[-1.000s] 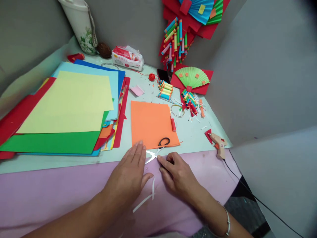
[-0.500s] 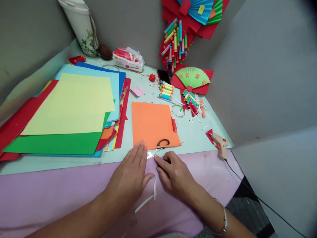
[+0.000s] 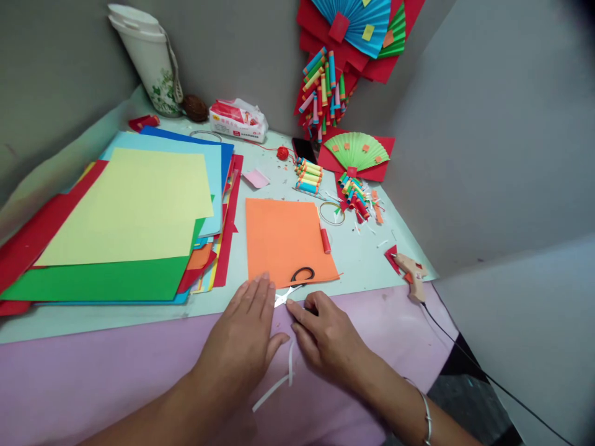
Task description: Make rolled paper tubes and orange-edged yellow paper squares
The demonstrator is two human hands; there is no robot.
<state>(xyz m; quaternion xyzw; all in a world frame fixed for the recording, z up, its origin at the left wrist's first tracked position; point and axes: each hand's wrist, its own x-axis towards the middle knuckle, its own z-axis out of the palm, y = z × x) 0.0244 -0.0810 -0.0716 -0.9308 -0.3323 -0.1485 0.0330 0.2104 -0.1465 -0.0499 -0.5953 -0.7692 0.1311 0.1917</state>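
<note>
My left hand (image 3: pixel 244 331) lies flat, palm down, its fingers together over the near left corner of a square orange paper (image 3: pixel 286 238) and its thumb out to the side. Beside it, my right hand (image 3: pixel 325 331) is curled on a pair of scissors (image 3: pixel 283 297), the index fingertip at the blades. One black handle loop rests on the paper's near edge; the other is partly hidden by my right fingers. The blade tips disappear under my left hand. A small red paper roll (image 3: pixel 325 240) lies on the paper's right edge. Thin white strips (image 3: pixel 272 393) lie between my forearms.
Stacked coloured paper (image 3: pixel 125 204) covers the left side. A glue gun (image 3: pixel 413 272) with a trailing cord lies at right. Farther back are a tape ring (image 3: pixel 331 213), paper rolls (image 3: pixel 308 176), a fan ornament (image 3: pixel 357 152), a tissue pack (image 3: pixel 238 121) and a white tumbler (image 3: pixel 146 62).
The whole scene sits slightly lower in the picture as the head view tilts up. Both hands, the scissors and the orange paper keep nearly the same places relative to each other.
</note>
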